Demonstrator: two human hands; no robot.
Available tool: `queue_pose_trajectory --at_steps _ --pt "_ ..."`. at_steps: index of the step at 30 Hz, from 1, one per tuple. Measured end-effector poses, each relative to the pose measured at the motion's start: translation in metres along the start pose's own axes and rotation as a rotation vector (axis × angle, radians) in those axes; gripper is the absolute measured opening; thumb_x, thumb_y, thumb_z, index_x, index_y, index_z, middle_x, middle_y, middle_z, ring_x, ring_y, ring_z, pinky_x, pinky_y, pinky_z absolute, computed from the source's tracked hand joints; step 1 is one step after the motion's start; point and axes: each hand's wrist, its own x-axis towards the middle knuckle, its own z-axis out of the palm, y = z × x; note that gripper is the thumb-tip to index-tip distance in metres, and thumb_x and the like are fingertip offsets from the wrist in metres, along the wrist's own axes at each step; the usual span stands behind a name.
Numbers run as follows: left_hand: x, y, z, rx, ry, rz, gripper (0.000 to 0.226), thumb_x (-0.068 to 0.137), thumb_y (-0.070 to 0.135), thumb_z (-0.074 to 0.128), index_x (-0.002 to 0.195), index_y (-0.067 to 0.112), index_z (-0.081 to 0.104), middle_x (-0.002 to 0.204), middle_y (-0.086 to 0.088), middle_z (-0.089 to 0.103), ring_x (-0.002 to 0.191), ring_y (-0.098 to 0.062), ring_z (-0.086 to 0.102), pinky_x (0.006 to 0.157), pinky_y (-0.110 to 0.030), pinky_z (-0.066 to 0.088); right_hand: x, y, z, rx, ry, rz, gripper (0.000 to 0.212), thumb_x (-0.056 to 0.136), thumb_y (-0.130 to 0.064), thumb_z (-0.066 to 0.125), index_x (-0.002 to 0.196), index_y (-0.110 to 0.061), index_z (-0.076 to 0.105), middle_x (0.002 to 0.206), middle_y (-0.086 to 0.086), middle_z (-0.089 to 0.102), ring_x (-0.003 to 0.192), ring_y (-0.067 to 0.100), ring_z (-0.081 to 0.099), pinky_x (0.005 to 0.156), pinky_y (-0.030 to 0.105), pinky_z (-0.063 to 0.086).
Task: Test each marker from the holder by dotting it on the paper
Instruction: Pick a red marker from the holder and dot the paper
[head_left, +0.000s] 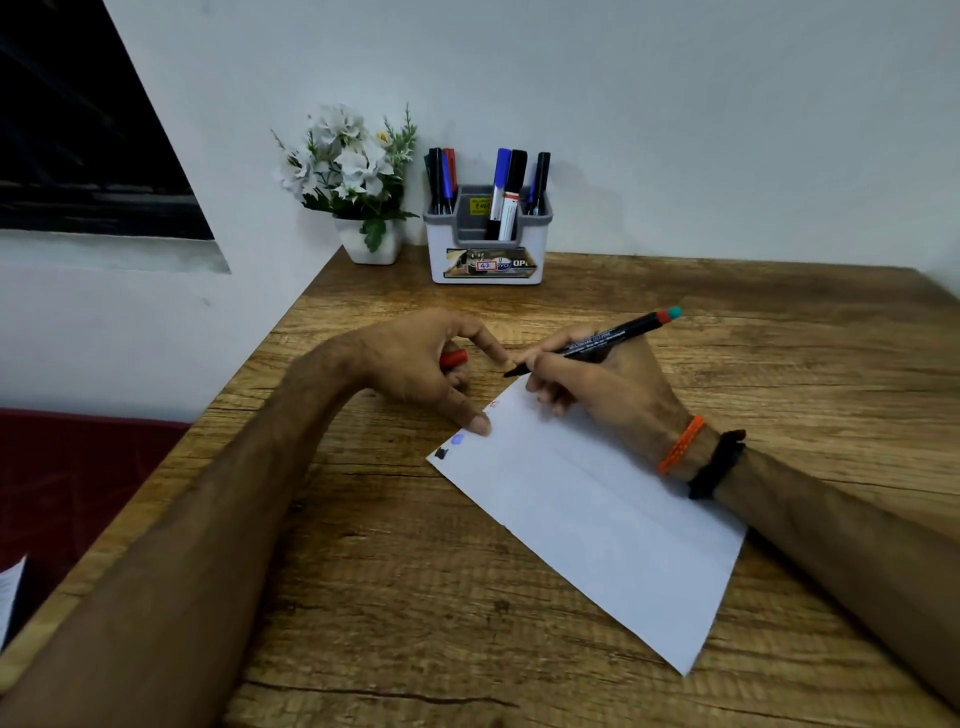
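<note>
The right hand (597, 384) pinches one black marker (592, 345) between thumb and fingers; its long axis runs from the teal end at the far right down to the tip at the near left. The tip seems to hover just beyond the far corner of the one paper (587, 519), so the coming dot likely needs a short move toward the near side. The left hand (421, 364) curls around a red cap (454, 358), and its thumb presses the paper edge near three marks: black, blue, red. The holder (488, 244), far behind, keeps about seven markers, counted roughly.
</note>
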Motion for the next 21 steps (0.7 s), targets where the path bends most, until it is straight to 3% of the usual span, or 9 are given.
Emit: queue_pose_trajectory --at_steps 4,6,8,10,13,16,19,21 --pt "-0.004 0.001 -0.004 -0.032 0.08 0.053 0.043 0.08 0.026 0.076 0.12 0.025 0.06 0.078 0.007 0.062 0.068 -0.004 0.056 0.068 -0.015 0.043 0.005 -0.009 -0.007 0.128 -0.057 0.034 0.016 0.092 0.0 0.056 0.088 0.006 0.07 0.07 0.015 0.067 0.051 0.013 0.06 0.045 0.021 0.048" --pt "-0.004 0.001 -0.005 -0.021 0.138 0.086 0.03 0.089 0.022 0.066 0.119 0.025 0.062 0.097 0.004 0.066 0.089 -0.006 0.061 0.081 -0.023 0.044 0.008 -0.011 -0.01 0.204 -0.095 0.069 0.022 0.09 -0.009 0.055 0.087 0.0 0.074 0.07 0.013 0.067 0.052 0.013 0.059 0.046 0.022 0.048" --pt "-0.003 0.0 -0.004 -0.031 0.18 0.122 0.026 0.095 0.017 0.057 0.118 0.026 0.064 0.102 0.0 0.067 0.096 -0.011 0.062 0.086 -0.031 0.046 0.01 -0.011 -0.013 0.242 -0.12 0.082 0.028 0.08 -0.018 0.052 0.086 -0.004 0.076 0.068 0.009 0.065 0.053 0.013 0.057 0.047 0.023 0.047" --pt "-0.002 -0.001 -0.001 -0.035 0.214 0.148 0.028 0.097 0.014 0.052 0.117 0.028 0.066 0.097 -0.007 0.067 0.09 -0.02 0.061 0.082 -0.038 0.046 0.011 -0.011 -0.015 0.248 -0.116 0.093 0.035 0.075 -0.021 0.051 0.091 -0.002 0.076 0.067 0.008 0.062 0.053 0.012 0.055 0.048 0.023 0.047" --pt "-0.001 0.003 0.002 -0.133 0.248 0.188 0.028 0.097 0.007 0.051 0.117 0.018 0.066 0.082 -0.008 0.06 0.075 -0.016 0.056 0.071 -0.027 0.047 0.011 -0.013 -0.017 0.263 -0.093 0.099 0.028 0.077 -0.017 0.053 0.092 -0.003 0.072 0.068 0.008 0.064 0.051 0.012 0.056 0.046 0.022 0.046" --pt "0.0 0.006 0.003 -0.198 0.309 0.232 0.02 0.095 0.003 0.054 0.112 0.005 0.064 0.084 -0.009 0.061 0.073 -0.01 0.058 0.07 -0.022 0.049 0.01 -0.015 -0.018 0.298 -0.057 0.083 0.009 0.087 -0.006 0.057 0.086 -0.008 0.065 0.066 0.007 0.068 0.048 0.013 0.058 0.044 0.021 0.045" --pt "0.0 0.006 0.002 -0.275 0.334 0.253 0.015 0.093 0.0 0.055 0.106 0.003 0.063 0.093 -0.02 0.064 0.073 -0.012 0.06 0.07 -0.023 0.053 0.009 -0.018 -0.02 0.33 -0.021 0.085 0.014 0.093 -0.001 0.054 0.084 -0.01 0.06 0.067 0.008 0.069 0.047 0.014 0.058 0.045 0.022 0.043" --pt "0.001 0.006 0.003 -0.31 0.332 0.262 0.016 0.093 -0.001 0.053 0.107 -0.001 0.062 0.092 -0.017 0.064 0.071 -0.009 0.06 0.069 -0.021 0.053 0.009 -0.018 -0.02 0.334 -0.025 0.075 0.016 0.094 -0.001 0.054 0.082 -0.011 0.058 0.068 0.009 0.07 0.046 0.013 0.058 0.044 0.022 0.043"
